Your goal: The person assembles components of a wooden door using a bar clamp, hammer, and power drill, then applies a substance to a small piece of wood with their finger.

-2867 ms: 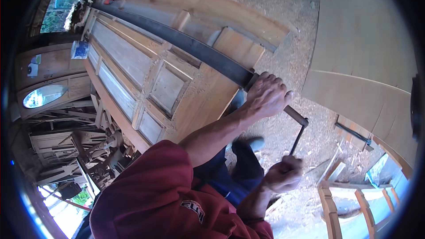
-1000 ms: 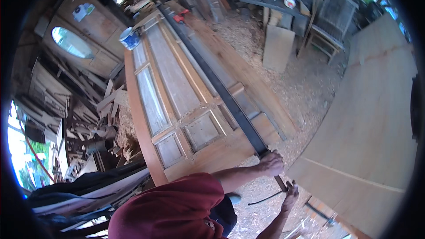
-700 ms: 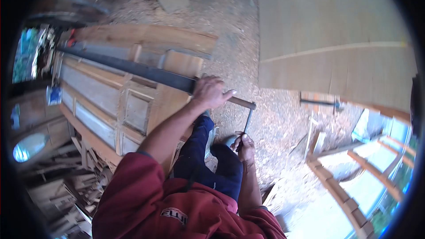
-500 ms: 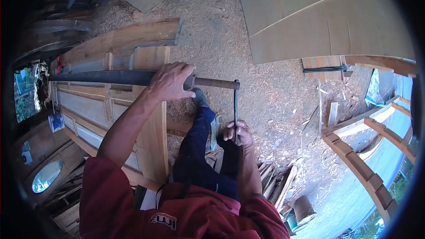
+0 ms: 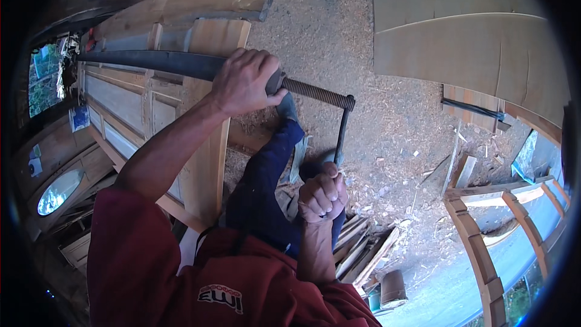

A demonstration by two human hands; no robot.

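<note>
A long dark metal bar clamp [image 5: 157,62] lies across a framed wooden door panel [image 5: 204,169] at the left. My left hand [image 5: 245,80] is wrapped round the clamp's head end, thumb toward the screw. The threaded screw [image 5: 318,92] sticks out to the right, past the panel's edge. From its tip a thin crank handle [image 5: 342,133] slants down toward me. My right hand [image 5: 322,197] is closed round the handle's lower end, in front of my leg. The clamp's far end is too dark to make out.
A thick wooden plank [image 5: 200,3] lies beyond the panel. Large flat sheets [image 5: 460,48] fill the far right. A wooden frame [image 5: 478,242] stands at the right. Scrap wood [image 5: 369,254] and a brown bucket [image 5: 393,287] are near my right side. Shavings cover the floor.
My right hand has pulled the crank handle's lower end toward me and slightly left, and turned over on it. My left hand keeps its hold on the clamp. The whole view has shifted.
</note>
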